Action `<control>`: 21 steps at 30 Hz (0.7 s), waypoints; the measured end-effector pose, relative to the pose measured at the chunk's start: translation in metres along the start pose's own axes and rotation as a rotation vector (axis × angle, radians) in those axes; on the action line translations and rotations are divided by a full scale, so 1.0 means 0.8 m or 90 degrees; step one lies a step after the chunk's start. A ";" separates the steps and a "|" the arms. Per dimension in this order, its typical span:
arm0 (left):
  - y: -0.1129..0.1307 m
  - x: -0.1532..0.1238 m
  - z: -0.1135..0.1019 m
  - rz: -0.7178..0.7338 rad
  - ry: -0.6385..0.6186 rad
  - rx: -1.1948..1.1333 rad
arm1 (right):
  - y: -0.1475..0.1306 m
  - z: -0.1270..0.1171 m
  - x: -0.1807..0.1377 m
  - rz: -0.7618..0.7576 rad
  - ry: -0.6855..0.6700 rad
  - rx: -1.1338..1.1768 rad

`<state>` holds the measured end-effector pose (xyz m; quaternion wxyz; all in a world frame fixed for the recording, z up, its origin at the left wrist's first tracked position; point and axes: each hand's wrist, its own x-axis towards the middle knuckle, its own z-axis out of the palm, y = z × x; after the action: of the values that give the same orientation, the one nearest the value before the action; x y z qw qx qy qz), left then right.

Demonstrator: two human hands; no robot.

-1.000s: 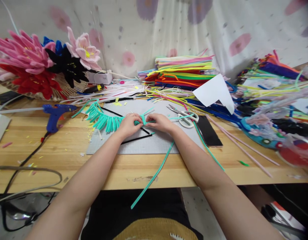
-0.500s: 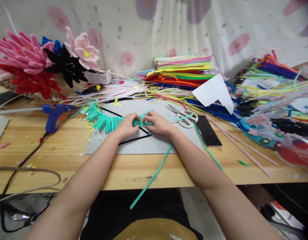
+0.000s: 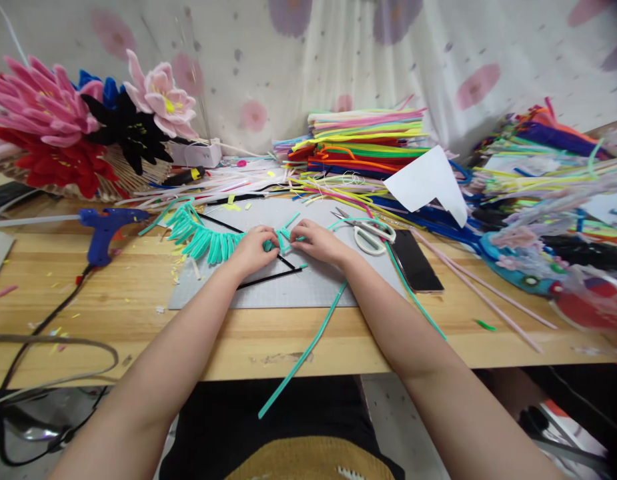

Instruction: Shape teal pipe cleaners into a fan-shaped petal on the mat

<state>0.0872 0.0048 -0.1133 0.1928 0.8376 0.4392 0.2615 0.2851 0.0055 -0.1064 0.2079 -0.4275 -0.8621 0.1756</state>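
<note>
A looped strip of turquoise pipe cleaners lies on the grey cutting mat, its right end running into my left hand. The fingers of that hand are closed round it. Just to the right, my right hand has its fingers pinched together near the strip's end, at the turquoise stems. Its fingertips are partly hidden. One long turquoise stem slants from under my right forearm over the table's front edge. Black stems lie on the mat beneath my hands.
White-handled scissors and a dark phone lie right of my hands. A blue glue gun with its cable is at the left. Behind are bundles of coloured pipe cleaners, fuzzy flowers and a white paper piece.
My right hand has drawn slightly away from my left, and more of the turquoise stems shows between them. My left hand keeps its hold on the strip.
</note>
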 end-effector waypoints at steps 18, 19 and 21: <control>0.000 0.000 0.001 -0.012 0.008 -0.018 | -0.013 0.000 0.007 0.006 0.043 -0.196; -0.001 0.000 0.001 -0.007 0.008 -0.019 | -0.013 -0.001 0.007 0.001 0.043 -0.204; -0.002 0.000 0.001 0.000 0.007 -0.021 | -0.013 -0.001 0.007 -0.016 0.037 -0.212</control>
<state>0.0869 0.0054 -0.1148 0.2041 0.8327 0.4363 0.2731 0.2757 0.0047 -0.0993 0.1610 -0.4499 -0.8783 0.0151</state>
